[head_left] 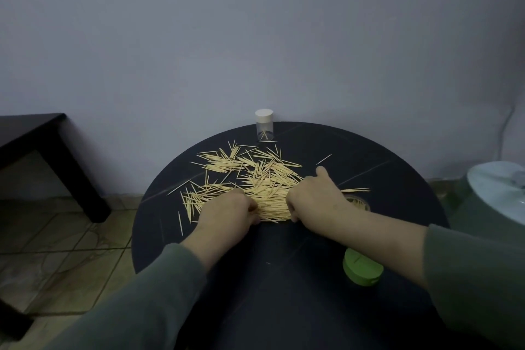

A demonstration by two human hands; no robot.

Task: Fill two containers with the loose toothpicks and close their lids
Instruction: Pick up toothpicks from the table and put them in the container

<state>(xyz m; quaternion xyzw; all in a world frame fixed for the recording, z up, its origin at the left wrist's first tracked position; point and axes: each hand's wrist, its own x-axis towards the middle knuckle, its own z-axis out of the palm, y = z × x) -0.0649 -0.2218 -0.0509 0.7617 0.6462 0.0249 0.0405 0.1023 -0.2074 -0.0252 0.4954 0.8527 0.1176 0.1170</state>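
Toothpicks (267, 179) bunched between left hand (227, 212), right hand (315, 196).

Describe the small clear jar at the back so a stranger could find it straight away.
Start at the round black table and follow the scattered pale wooden toothpicks to its far edge by the grey wall. There stands the small clear cylindrical jar with a white cap, upright, only a few toothpicks inside. Unlike the green lid near the person, it is transparent and closed.
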